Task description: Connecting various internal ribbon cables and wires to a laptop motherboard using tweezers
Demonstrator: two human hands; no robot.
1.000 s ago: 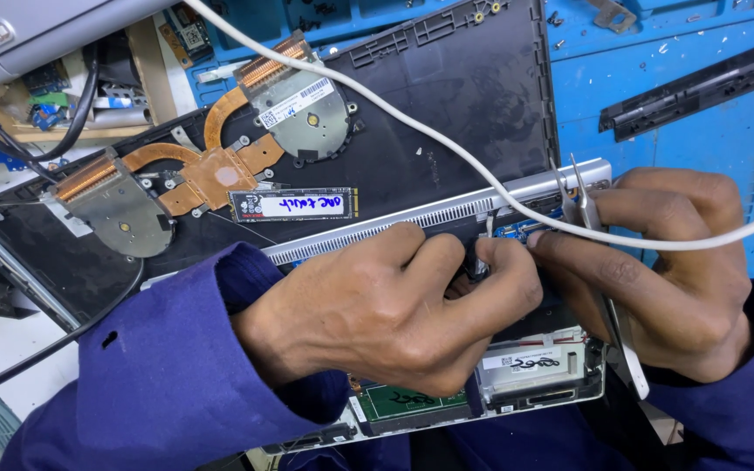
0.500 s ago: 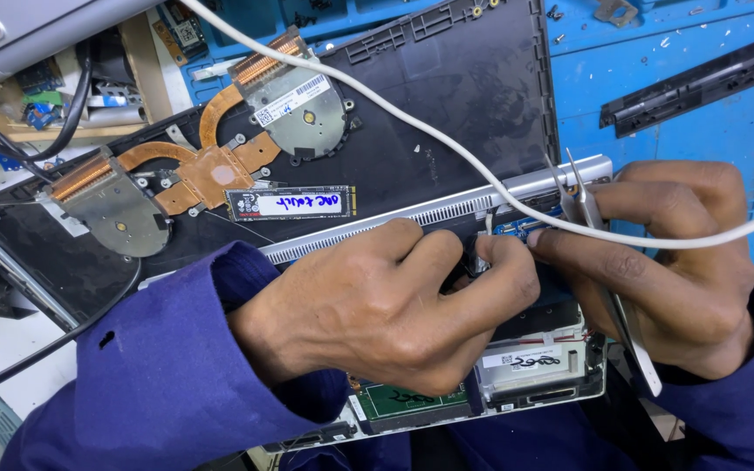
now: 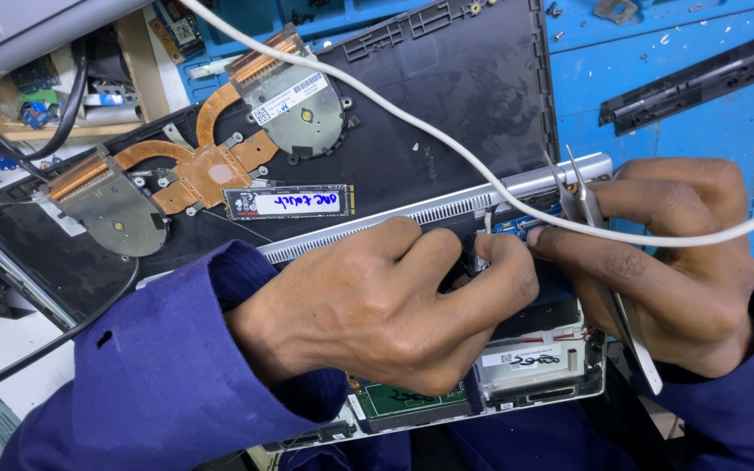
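An opened laptop chassis (image 3: 447, 96) lies on a blue work mat (image 3: 656, 78), and everything here is placed against it. Both hands meet at the chassis's silver hinge-side vent strip (image 3: 412, 218). The left hand (image 3: 386, 305), in a blue sleeve (image 3: 150, 375), has thumb and forefinger pinched narrowly on a small connector (image 3: 480, 258) just below that strip; the part is mostly hidden by the fingertips, so its exact kind cannot be told. The right hand (image 3: 665, 262) presses in from the other side, its fingertip touching the same spot, while its closed fingers hold metal tweezers (image 3: 595, 235) whose tips stick up past the strip and whose long end runs down under the palm.

A white cable (image 3: 377, 96) crosses over the chassis from upper left to right and passes in front of the right hand and the tweezers. The left forearm covers much of the lower chassis.

On the dark inner panel of the chassis rest a copper heat pipe assembly (image 3: 211, 166) with two grey fans (image 3: 298, 100), and just beside it a black solid-state drive stick (image 3: 288, 202) with a white label. Below the hands, inside the chassis, a green circuit board (image 3: 407, 399) and a silver component (image 3: 534, 358) show. A black plastic strip (image 3: 700, 78) lies on the mat, right of the chassis. Black cables (image 3: 63, 113) run at its left edge.
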